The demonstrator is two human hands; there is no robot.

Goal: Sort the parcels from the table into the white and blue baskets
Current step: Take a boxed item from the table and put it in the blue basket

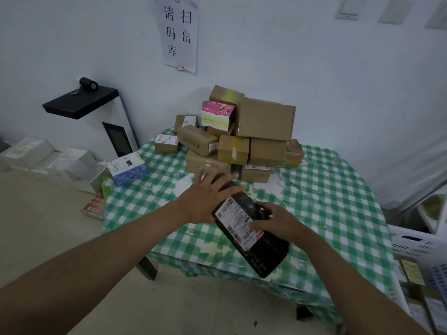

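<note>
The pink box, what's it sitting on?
The pink box rests on a pale green-and-white box, high in the pile of brown boxes. What lies lower beneath it is hidden by the boxes in front.

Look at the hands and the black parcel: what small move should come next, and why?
Probably swing the black parcel right, toward the white basket. The right hand already grips it above the table, label up, and the left hand lies open against its far end. Which basket it belongs in cannot be told; no blue basket is seen.
</note>
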